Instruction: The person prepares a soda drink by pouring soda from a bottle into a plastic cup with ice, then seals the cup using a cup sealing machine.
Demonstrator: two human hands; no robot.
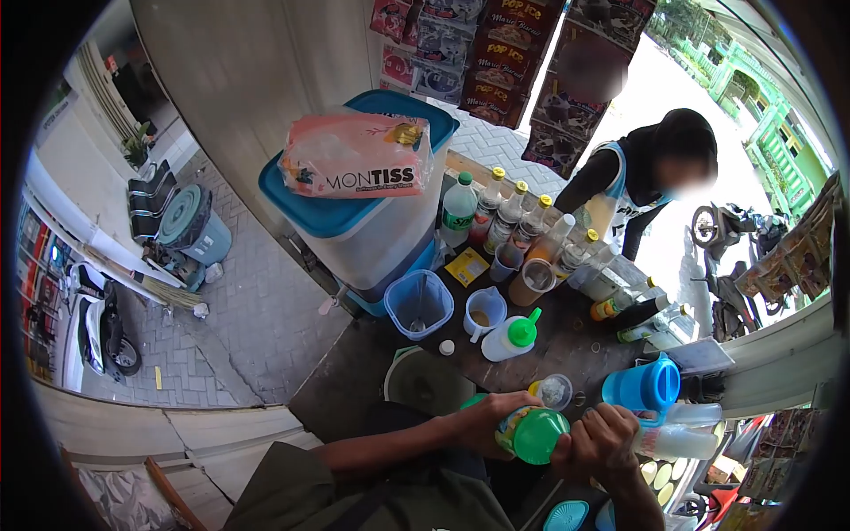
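Note:
My left hand (492, 419) is wrapped around the side of a green-topped container (540, 435) with a colourful label, held low in front of my body. Closed fingers of my right hand (602, 435) press against the container's right edge. Its round green end faces up toward me, and the lower part is hidden. Just beyond it stands a clear plastic cup (555, 391) with whitish contents that look like ice. Nearby on the counter are a white squeeze bottle (508, 340) with a green top and a blue lidded pitcher (641, 388).
Several glass bottles (509, 214) line the counter's far edge. A blue square tub (419, 303) and a measuring jug (484, 313) stand left of the squeeze bottle. Tissues (359, 155) lie on a large lidded box (354, 239). A person (630, 181) leans in across the counter; sachet strips (505, 57) hang above.

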